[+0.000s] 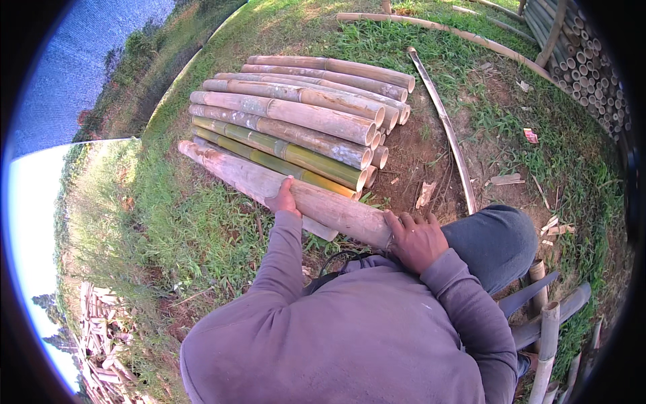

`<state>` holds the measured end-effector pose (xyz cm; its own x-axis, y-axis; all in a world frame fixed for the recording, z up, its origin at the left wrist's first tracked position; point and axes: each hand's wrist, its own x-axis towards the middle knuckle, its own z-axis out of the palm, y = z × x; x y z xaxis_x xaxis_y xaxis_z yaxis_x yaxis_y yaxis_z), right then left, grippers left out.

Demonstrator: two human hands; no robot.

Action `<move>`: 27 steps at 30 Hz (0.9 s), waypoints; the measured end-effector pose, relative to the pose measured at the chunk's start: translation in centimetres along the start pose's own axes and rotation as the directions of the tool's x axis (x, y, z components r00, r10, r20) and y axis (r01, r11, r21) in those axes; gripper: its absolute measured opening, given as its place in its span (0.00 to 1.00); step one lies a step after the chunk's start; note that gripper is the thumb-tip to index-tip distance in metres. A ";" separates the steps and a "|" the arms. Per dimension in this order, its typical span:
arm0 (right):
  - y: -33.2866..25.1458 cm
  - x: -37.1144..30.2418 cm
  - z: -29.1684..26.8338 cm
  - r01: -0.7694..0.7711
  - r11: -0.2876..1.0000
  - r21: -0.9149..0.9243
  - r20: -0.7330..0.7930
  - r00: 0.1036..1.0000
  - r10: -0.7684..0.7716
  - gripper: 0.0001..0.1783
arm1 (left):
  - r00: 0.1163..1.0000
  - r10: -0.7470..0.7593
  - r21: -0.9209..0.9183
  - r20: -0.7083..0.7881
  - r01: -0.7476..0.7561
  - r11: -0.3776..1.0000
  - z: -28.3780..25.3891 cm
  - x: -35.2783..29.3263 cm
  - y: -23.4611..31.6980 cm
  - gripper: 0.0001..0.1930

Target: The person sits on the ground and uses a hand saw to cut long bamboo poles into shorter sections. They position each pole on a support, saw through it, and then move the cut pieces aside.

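A thick, pale bamboo pole (330, 204) lies slantwise in front of me, its far end up to the left and its near end close to my body. Around its middle my left hand (285, 198) is closed, with the thumb on top. My right hand (412, 237) grips the near end, fingers bent over it. Just beyond lies a stack of cut bamboo poles (316, 116), some greyish pink and a few green and yellow, with their hollow ends facing right. The undersides of both hands are hidden.
A long split bamboo strip (444, 121) lies on bare soil to the right. Bundled bamboo poles (585, 67) fill the far right corner. Upright bamboo posts (548, 337) and a blade-like dark piece (528, 294) stand beside my right leg. Bamboo scraps (101, 337) are heaped at lower left.
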<state>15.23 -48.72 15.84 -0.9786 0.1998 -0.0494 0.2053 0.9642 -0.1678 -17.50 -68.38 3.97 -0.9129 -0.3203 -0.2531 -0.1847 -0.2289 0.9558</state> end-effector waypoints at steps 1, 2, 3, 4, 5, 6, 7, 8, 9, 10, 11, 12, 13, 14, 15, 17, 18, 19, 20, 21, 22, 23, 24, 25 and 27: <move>0.0 -0.1 -0.3 0.018 0.999 0.044 -0.053 0.998 -0.016 0.43 | 0.998 0.022 -0.002 0.061 -0.022 1.000 0.3 2.7 0.1 0.53; 0.1 0.0 -1.1 0.047 0.995 0.089 -0.116 0.993 -0.037 0.42 | 0.991 0.057 -0.010 0.117 -0.057 0.998 0.3 6.8 0.5 0.55; 0.1 -0.2 -1.7 0.082 0.987 0.137 -0.174 0.983 -0.057 0.41 | 0.989 0.057 0.074 0.139 -0.067 0.995 -0.3 11.6 1.4 0.61; 0.2 -1.0 -2.3 0.086 0.987 0.138 -0.241 0.969 -0.050 0.40 | 0.986 0.036 0.167 0.165 -0.064 0.984 -1.2 14.9 1.6 0.66; 0.7 -2.1 -3.2 0.060 0.990 0.124 -0.304 0.953 -0.020 0.39 | 0.993 0.012 0.369 0.120 -0.056 0.928 -0.2 15.4 1.0 0.70; 1.3 -3.2 -4.2 0.037 0.993 0.111 -0.370 0.929 0.007 0.37 | 0.997 0.005 0.556 0.078 -0.047 0.830 1.0 15.4 0.9 0.74; 1.3 -4.3 -5.2 -0.018 0.993 0.116 -0.406 0.912 0.064 0.35 | 0.998 0.014 0.647 0.067 -0.054 0.760 1.1 15.7 -0.1 0.76; 1.2 -5.6 -5.8 -0.035 0.992 0.119 -0.466 0.880 0.087 0.35 | 0.998 0.033 0.729 0.045 -0.056 0.682 0.4 16.4 -0.6 0.79; 1.3 -7.0 -6.1 -0.051 0.991 0.124 -0.523 0.845 0.109 0.34 | 0.997 0.040 0.737 0.061 -0.072 0.672 -0.8 17.4 -3.1 0.81; 1.3 -8.2 -6.1 -0.074 0.990 0.123 -0.582 0.802 0.133 0.33 | 0.995 0.045 0.740 0.086 -0.094 0.666 -1.3 18.2 -4.7 0.82; 1.4 -9.9 -5.8 -0.136 0.983 0.122 -0.613 0.769 0.182 0.30 | 0.989 0.004 0.673 0.147 -0.103 0.732 -1.9 16.3 -6.1 0.83; 1.3 -11.6 -5.3 -0.193 0.973 0.124 -0.642 0.732 0.226 0.28 | 0.986 -0.060 0.677 0.155 -0.062 0.733 -2.3 18.3 -7.9 0.83; 1.7 -13.6 -5.2 -0.199 0.968 0.152 -0.693 0.677 0.248 0.25 | 0.988 -0.066 0.678 0.137 -0.045 0.734 -4.7 22.3 -6.6 0.83; 1.8 -15.1 -4.4 -0.250 0.956 0.150 -0.727 0.628 0.278 0.23 | 0.990 -0.074 0.694 0.124 -0.033 0.719 -4.4 22.8 -7.2 0.82; 2.0 -16.5 -3.6 -0.291 0.943 0.158 -0.759 0.575 0.305 0.21 | 0.992 -0.073 0.709 0.104 -0.022 0.705 -4.5 23.1 -7.0 0.82; 2.1 -18.9 -2.0 -0.422 0.865 0.271 -0.760 0.457 0.461 0.19 | 0.996 -0.040 0.773 0.074 -0.032 0.634 -0.6 18.1 -7.8 0.80; 2.6 -20.3 -1.3 -0.479 0.807 0.344 -0.762 0.359 0.538 0.18 | 0.998 -0.048 0.826 0.047 -0.012 0.563 0.8 16.6 -7.2 0.79; 3.3 -21.4 -1.0 -0.498 0.758 0.422 -0.732 0.307 0.609 0.18 | 0.998 -0.048 0.871 0.035 -0.006 0.492 1.4 15.5 -6.8 0.77; 4.3 -22.4 0.1 -0.504 0.699 0.507 -0.718 0.202 0.666 0.17 | 0.998 0.061 0.923 -0.009 -0.016 0.384 1.0 15.9 -6.2 0.72; 5.0 -23.4 1.3 -0.553 0.607 0.571 -0.678 0.100 0.729 0.16 | 0.993 0.108 0.968 -0.050 0.022 0.250 3.3 10.6 -5.9 0.67; 6.0 -24.5 2.2 -0.551 0.539 0.637 -0.621 0.047 0.783 0.15 | 0.960 0.263 0.964 0.101 -0.159 0.211 3.6 7.2 -4.7 0.60; 6.8 -25.5 3.8 -0.482 0.465 0.743 -0.544 -0.029 0.839 0.12 | 0.821 0.480 0.861 0.310 -0.457 0.225 4.2 4.4 -4.4 0.47; 7.3 -26.4 4.5 -0.476 0.423 0.771 -0.496 -0.031 0.868 0.10 | 0.644 0.545 0.680 0.536 -0.712 0.172 4.9 3.9 -5.1 0.36; 7.8 -27.5 6.3 -0.452 0.348 0.821 -0.419 -0.064 0.906 0.11 | 0.411 0.604 0.435 0.683 -0.893 0.115 7.2 2.9 -6.0 0.25; 7.9 -29.6 10.0 -0.482 0.116 0.869 -0.182 -0.093 0.979 0.20 | 0.182 0.430 -0.002 0.884 -0.919 0.394 13.5 -4.8 -8.0 0.14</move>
<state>45.99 -48.75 6.17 0.2890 0.9571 0.0191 0.5073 -0.1362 -0.8509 -16.56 -52.63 -0.40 -0.5677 0.6562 0.4971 0.7669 0.2020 0.6091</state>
